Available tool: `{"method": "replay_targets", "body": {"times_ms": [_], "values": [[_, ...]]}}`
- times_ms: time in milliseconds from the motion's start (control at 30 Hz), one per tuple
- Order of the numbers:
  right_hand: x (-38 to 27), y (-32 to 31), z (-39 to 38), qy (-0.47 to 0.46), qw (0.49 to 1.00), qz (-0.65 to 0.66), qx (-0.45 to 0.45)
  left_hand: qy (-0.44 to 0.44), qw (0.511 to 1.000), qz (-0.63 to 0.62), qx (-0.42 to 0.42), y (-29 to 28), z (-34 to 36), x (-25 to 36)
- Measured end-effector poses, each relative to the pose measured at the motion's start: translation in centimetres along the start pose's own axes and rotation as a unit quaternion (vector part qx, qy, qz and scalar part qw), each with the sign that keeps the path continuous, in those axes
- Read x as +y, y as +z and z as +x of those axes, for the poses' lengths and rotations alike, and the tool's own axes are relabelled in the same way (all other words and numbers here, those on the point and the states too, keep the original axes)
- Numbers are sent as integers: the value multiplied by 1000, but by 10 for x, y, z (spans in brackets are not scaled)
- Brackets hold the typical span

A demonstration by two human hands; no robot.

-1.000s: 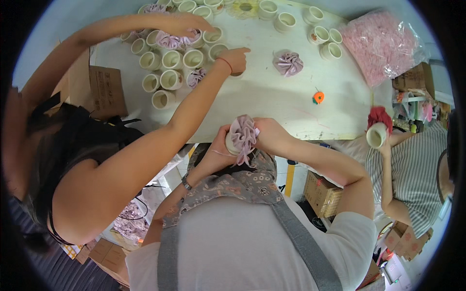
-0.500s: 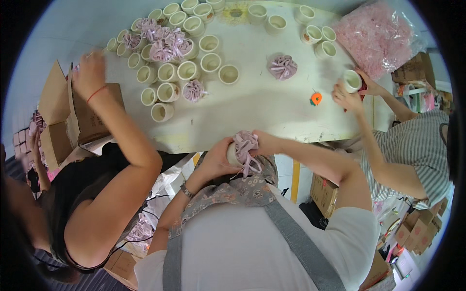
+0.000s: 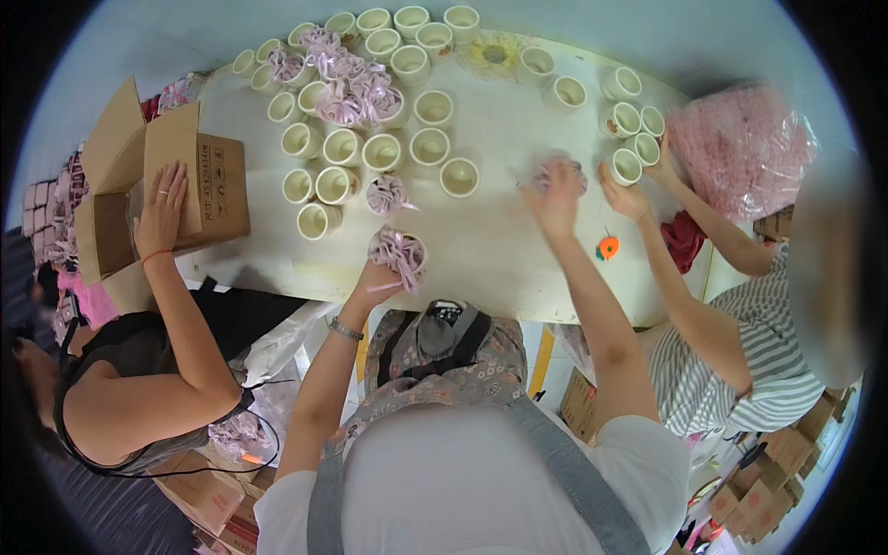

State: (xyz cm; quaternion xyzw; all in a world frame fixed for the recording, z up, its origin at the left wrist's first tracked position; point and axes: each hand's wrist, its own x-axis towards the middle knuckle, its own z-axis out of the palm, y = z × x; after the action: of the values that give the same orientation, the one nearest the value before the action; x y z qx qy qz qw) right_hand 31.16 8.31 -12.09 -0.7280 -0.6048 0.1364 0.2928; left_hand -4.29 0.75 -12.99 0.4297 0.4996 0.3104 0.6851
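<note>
My left hand (image 3: 374,279) grips a cream cup with a ruffled lavender fabric pouch (image 3: 400,257) in its mouth, held just above the table's near edge. A ribbon hangs from the pouch. Farther right, my right hand (image 3: 557,211) is over another lavender pouch (image 3: 575,176) on the table; motion smears its fingers, so I cannot tell whether they grip it. Just beyond my left hand lies a smaller-looking lavender pouch (image 3: 388,196). Several cream cups (image 3: 381,153) stand in loose rows beyond it, and more lavender pouches (image 3: 356,88) are heaped among those at the far left.
At the left, a co-worker's hand (image 3: 162,208) rests on an open cardboard box (image 3: 222,194). A co-worker on the right holds a cup (image 3: 626,166) beside other cups. Near that person are an orange trinket (image 3: 607,247), dark red cloth (image 3: 683,242) and a clear bag of pink filler (image 3: 740,139).
My right hand has left the cup and reached out to the pouch on the table. My left hand has carried its cup forward and left. The right co-worker's cup has moved to the other cups.
</note>
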Motion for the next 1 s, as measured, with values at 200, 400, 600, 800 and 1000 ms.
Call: {"method": "replay_targets", "body": {"times_ms": [200, 400, 600, 800, 1000], "values": [[40, -10, 29, 120, 963, -163, -177, 170, 970, 163, 57, -23, 17, -1], [-97, -1, 5, -61, 929, -148, -333, 72, 953, 49, 291, -19, -14, -22], [-69, 27, 5, 66, 897, 119, -420, -149, 974, 25, 171, 36, -68, 27], [-109, -90, -22, -18, 726, 348, -593, -60, 988, -127, -57, 57, -41, 112], [-154, -128, -46, -200, 827, 253, -461, -156, 899, -244, -327, 82, -62, 149]]}}
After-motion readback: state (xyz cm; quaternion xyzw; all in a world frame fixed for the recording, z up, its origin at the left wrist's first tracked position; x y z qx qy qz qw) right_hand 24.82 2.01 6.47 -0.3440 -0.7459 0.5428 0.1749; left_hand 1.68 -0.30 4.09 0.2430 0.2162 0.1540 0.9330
